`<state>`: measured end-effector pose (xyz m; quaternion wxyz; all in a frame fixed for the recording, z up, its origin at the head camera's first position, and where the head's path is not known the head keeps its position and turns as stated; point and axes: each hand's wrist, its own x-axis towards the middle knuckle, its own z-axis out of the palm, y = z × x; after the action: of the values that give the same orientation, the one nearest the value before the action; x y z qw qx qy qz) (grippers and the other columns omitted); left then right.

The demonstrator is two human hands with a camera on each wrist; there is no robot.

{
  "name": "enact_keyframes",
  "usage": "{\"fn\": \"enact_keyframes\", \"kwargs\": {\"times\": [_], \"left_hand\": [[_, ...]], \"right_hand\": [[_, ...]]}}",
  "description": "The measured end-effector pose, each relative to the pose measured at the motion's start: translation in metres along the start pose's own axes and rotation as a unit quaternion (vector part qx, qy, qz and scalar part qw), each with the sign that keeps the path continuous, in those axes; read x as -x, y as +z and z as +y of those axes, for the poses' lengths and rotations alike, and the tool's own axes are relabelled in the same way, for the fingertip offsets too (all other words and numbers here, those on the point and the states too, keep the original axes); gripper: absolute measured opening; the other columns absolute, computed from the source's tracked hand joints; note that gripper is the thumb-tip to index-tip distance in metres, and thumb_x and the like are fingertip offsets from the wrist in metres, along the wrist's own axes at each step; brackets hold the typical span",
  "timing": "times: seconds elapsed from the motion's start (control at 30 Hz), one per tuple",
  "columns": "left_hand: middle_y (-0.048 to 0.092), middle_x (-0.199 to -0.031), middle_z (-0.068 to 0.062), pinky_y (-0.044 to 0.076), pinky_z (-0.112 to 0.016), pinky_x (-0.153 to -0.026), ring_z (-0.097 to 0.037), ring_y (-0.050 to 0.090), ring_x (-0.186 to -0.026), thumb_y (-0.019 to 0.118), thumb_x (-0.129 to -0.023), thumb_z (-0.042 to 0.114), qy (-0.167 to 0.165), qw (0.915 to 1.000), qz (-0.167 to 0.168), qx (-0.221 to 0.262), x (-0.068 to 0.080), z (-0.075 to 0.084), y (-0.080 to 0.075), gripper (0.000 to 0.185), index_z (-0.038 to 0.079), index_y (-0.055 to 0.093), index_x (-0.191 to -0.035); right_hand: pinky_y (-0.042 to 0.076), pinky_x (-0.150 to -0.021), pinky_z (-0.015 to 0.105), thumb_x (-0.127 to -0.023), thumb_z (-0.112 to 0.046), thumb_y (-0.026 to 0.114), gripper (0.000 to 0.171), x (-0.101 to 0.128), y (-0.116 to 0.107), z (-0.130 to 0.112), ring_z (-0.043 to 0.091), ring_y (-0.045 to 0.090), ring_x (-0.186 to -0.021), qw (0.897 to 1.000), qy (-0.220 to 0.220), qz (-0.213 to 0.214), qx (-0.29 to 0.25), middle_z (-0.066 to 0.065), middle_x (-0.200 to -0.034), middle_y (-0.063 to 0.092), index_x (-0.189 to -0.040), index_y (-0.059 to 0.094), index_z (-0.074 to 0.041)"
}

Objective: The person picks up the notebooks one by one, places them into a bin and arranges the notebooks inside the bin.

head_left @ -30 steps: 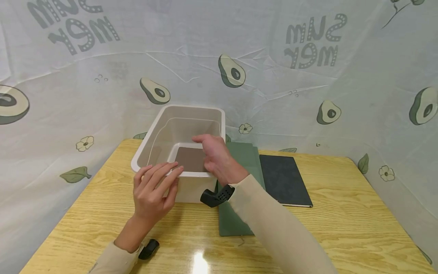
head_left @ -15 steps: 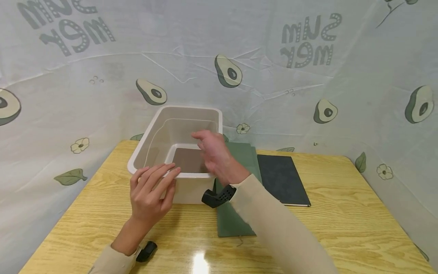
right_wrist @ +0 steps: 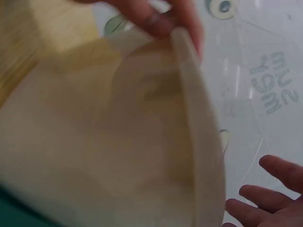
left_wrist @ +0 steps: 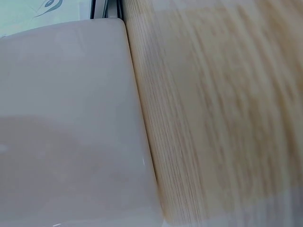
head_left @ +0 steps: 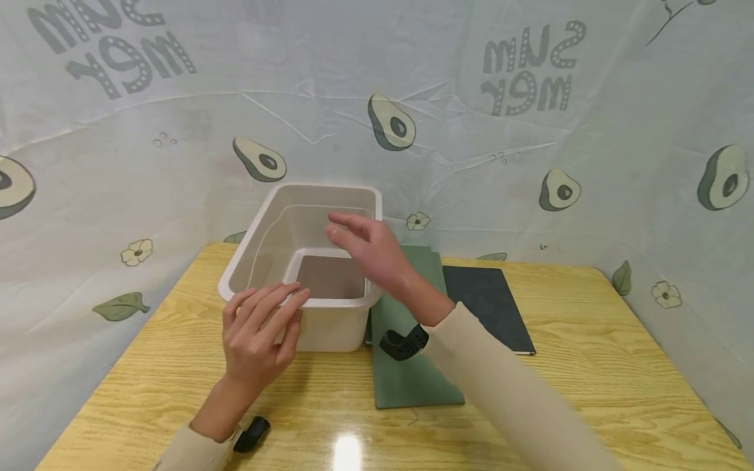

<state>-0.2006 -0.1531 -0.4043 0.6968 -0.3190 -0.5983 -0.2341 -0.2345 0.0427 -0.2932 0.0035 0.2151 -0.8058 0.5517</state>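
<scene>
Two hands: both empty, fingers loosely spread.
Left hand (head_left: 259,337): touching the plastic bin's (head_left: 321,196) near rim.
Right hand (head_left: 371,252): hovering over it.
Inside bin: brown book (head_left: 326,276) lying flat.
Beside bin: green book (head_left: 412,366), black book (head_left: 489,307) waiting on the bench (head_left: 589,366).

Head looks down; both wrists close on the bin (head_left: 277,235)

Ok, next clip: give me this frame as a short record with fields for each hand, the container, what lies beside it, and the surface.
left hand: fingers straight, tips resting on the near rim of the bin
right hand: raised over the bin's right side, fingers relaxed, holding nothing
container: off-white rectangular plastic bin, upright, with a brownish flat patch on its floor
beside it: dark green flat notebook against the bin's right side; black flat notebook further right
surface: light wooden table
backdrop: avocado-print cloth
</scene>
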Motion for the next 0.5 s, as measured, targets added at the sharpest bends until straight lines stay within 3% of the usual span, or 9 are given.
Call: {"fn": "enact_keyframes", "kwargs": {"times": [0.07,0.13,0.2,0.3,0.37,0.5], "left_hand": [[0.081,-0.092,-0.016,0.045,-0.044,-0.090,-0.036,0.071,-0.081,0.065,-0.099,0.014,0.002,1.0000,0.001,0.000,0.000,0.000,0.000,0.022,0.003,0.084,-0.096],[0.081,-0.092,-0.015,0.045,-0.043,-0.091,-0.035,0.071,-0.081,0.065,-0.099,0.014,0.004,1.0000,0.002,0.002,-0.001,0.000,0.000,0.021,0.004,0.084,-0.096],[0.081,-0.093,-0.015,0.045,-0.043,-0.091,-0.035,0.071,-0.081,0.066,-0.099,0.013,0.005,1.0000,0.000,0.004,0.000,-0.001,0.001,0.021,0.004,0.084,-0.097],[0.081,-0.094,-0.015,0.045,-0.043,-0.091,-0.035,0.072,-0.082,0.066,-0.099,0.014,0.004,1.0000,-0.003,0.002,0.002,-0.002,0.000,0.021,0.004,0.084,-0.098],[0.082,-0.095,-0.014,0.045,-0.044,-0.091,-0.034,0.072,-0.083,0.066,-0.099,0.014,0.003,1.0000,-0.005,0.000,0.003,-0.003,-0.001,0.021,0.005,0.084,-0.099],[0.081,-0.094,-0.015,0.045,-0.044,-0.091,-0.035,0.072,-0.082,0.065,-0.099,0.013,0.004,1.0000,-0.005,-0.001,0.003,-0.003,-0.002,0.021,0.005,0.084,-0.099]], "right_hand": [[0.038,-0.125,0.054,-0.106,-0.039,0.058,0.053,0.005,-0.005,0.002,0.024,0.043,-0.157,0.996,-0.036,-0.001,0.079,0.003,-0.167,0.049,-0.154,0.058,-0.016],[0.034,-0.127,0.056,-0.106,-0.042,0.057,0.056,0.009,-0.011,0.006,0.025,0.035,-0.162,0.986,-0.066,-0.005,0.154,0.003,-0.172,0.040,-0.156,0.055,-0.018],[0.027,-0.130,0.058,-0.106,-0.044,0.057,0.059,0.013,-0.018,0.011,0.027,0.029,-0.164,0.968,-0.098,-0.017,0.229,0.005,-0.175,0.033,-0.159,0.051,-0.018],[0.016,-0.132,0.062,-0.107,-0.045,0.057,0.065,0.017,-0.030,0.020,0.031,0.021,-0.167,0.934,-0.141,-0.040,0.326,0.009,-0.178,0.025,-0.164,0.044,-0.018],[0.012,-0.132,0.064,-0.107,-0.047,0.057,0.066,0.020,-0.037,0.026,0.033,0.017,-0.168,0.915,-0.155,-0.049,0.369,0.010,-0.179,0.022,-0.165,0.041,-0.019],[0.013,-0.132,0.065,-0.107,-0.047,0.057,0.067,0.025,-0.051,0.033,0.037,0.014,-0.168,0.906,-0.155,-0.051,0.390,0.011,-0.179,0.018,-0.166,0.039,-0.021]]}}
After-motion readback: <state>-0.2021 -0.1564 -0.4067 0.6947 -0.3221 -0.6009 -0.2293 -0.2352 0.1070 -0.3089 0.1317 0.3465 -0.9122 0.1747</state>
